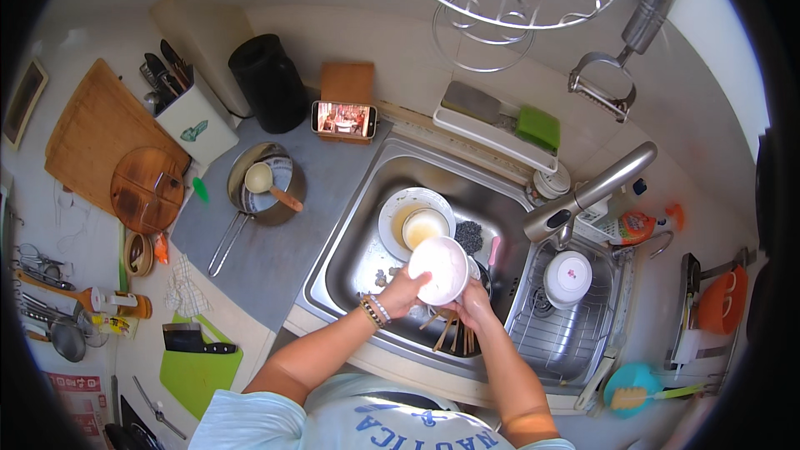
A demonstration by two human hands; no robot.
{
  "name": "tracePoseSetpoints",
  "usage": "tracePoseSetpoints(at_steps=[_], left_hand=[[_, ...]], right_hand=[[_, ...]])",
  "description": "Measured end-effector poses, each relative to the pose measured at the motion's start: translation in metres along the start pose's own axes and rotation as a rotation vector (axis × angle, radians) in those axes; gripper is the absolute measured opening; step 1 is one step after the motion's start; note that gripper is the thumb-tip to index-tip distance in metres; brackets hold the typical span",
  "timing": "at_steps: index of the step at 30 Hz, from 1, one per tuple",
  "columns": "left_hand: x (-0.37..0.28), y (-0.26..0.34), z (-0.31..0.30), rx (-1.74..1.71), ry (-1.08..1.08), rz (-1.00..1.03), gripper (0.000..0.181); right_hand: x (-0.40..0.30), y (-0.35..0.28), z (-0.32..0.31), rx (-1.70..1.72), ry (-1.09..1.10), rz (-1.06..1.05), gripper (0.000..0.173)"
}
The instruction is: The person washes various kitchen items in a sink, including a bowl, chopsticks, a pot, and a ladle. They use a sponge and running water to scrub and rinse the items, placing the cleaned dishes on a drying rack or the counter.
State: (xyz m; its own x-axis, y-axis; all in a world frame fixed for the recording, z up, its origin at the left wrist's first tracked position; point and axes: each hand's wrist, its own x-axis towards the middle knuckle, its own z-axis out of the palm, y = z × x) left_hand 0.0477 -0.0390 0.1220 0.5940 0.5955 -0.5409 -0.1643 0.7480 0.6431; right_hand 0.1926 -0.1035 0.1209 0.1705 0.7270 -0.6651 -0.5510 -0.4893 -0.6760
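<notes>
Both my hands hold a white bowl [439, 270] over the larger basin of a steel sink [350, 200]. My left hand [401, 295] grips its left rim, thumb on the edge. My right hand [475, 306] supports its lower right side, the fingers partly hidden. Behind it in the basin, a larger white bowl [389, 212] holds yellowish liquid and a smaller bowl [426, 229] with cloudy liquid. A dark scouring pad [469, 237] and a pink-handled utensil [494, 250] lie to the right. Several wooden chopsticks [445, 331] lie near my right hand.
A steel faucet [600, 184] reaches over the divider. One white bowl [567, 280] sits upside down in the right basin's wire rack. Left of the sink are a saucepan [299, 181] with a ladle, a propped phone [344, 120], and a cleaver [183, 337] on a green cutting board [200, 375].
</notes>
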Motion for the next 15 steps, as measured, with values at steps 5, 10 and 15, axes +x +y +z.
tracePoseSetpoints(at_steps=[5, 10, 15], left_hand=[[-0.039, 0.040, -0.046, -0.130, 0.020, 0.103, 0.043], [-0.097, 0.067, -0.107, -0.166, 0.278, 0.233, 0.049], [-0.129, 0.067, -0.161, -0.163, 0.525, 0.379, 0.047]], right_hand=[[0.019, -0.014, -0.025, -0.260, 0.167, -0.139, 0.024], [0.060, -0.013, -0.042, -0.551, 0.292, -0.299, 0.031], [0.097, 0.014, -0.059, -0.579, 0.399, -0.228, 0.034]])
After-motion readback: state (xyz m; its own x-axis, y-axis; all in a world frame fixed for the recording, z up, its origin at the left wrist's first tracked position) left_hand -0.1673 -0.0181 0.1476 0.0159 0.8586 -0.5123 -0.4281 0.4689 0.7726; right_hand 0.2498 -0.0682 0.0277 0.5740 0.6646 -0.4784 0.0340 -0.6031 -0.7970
